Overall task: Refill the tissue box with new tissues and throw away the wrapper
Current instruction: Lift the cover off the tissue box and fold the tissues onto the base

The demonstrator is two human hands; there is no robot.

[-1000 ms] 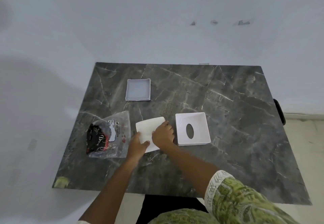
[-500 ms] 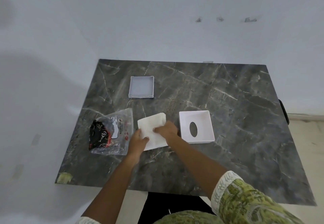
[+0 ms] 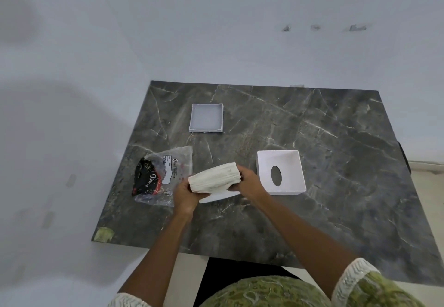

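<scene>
A dark marble bench (image 3: 312, 162) stands against a pale wall (image 3: 216, 30). Both grips, left hand (image 3: 186, 192) and right hand (image 3: 248, 181), clasp the tissue stack (image 3: 213, 178) above the bench's middle, between the wrapper (image 3: 163, 177) and tissue box (image 3: 281, 172).

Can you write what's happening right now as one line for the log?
left hand + right hand: gripping white tissue stack, tilted | one tissue under it on table | white box with oval slot: empty | clear plastic wrapper: on table

Marble table (image 3: 324, 162), wrapper (image 3: 163, 177), tray (image 3: 206, 119), box (image 3: 281, 172)
</scene>
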